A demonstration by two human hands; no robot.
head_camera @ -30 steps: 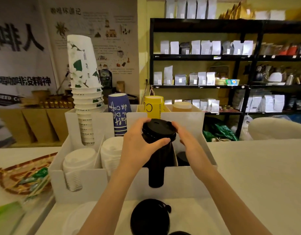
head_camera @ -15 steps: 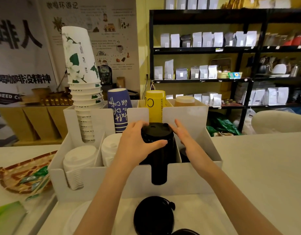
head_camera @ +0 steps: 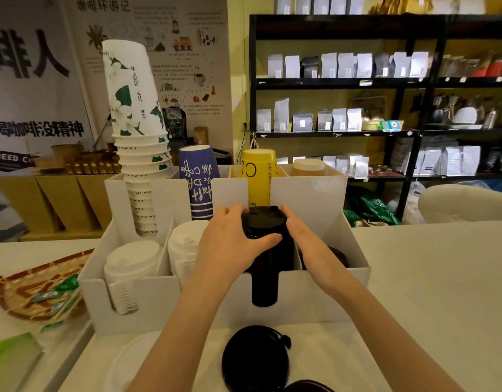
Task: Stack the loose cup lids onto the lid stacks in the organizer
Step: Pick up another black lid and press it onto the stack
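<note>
A white organizer point(head_camera: 164, 295) stands on the counter with lid stacks in its front slots. My left hand point(head_camera: 230, 244) wraps around the top of the black lid stack point(head_camera: 265, 278) in the third slot, thumb across its front. My right hand point(head_camera: 303, 236) rests flat against the stack's right side, fingers straight. Two white lid stacks point(head_camera: 131, 267) fill the left slots. A short black stack point(head_camera: 339, 256) lies low in the right slot. Loose lids sit on the counter in front: a black lid point(head_camera: 255, 360), a second black lid point(head_camera: 306, 386) at the bottom edge, and a white lid point(head_camera: 131, 360).
Behind the lid slots stand stacked paper cups: tall white-green point(head_camera: 136, 131), blue point(head_camera: 198, 182), yellow point(head_camera: 259, 176) and tan point(head_camera: 307, 166). A woven tray point(head_camera: 31, 290) with green packets lies to the left. Black shelves of bags fill the back right.
Both hands have pressed the black lid stack down into its slot; its top now sits lower against the organizer. The view has shifted slightly.
</note>
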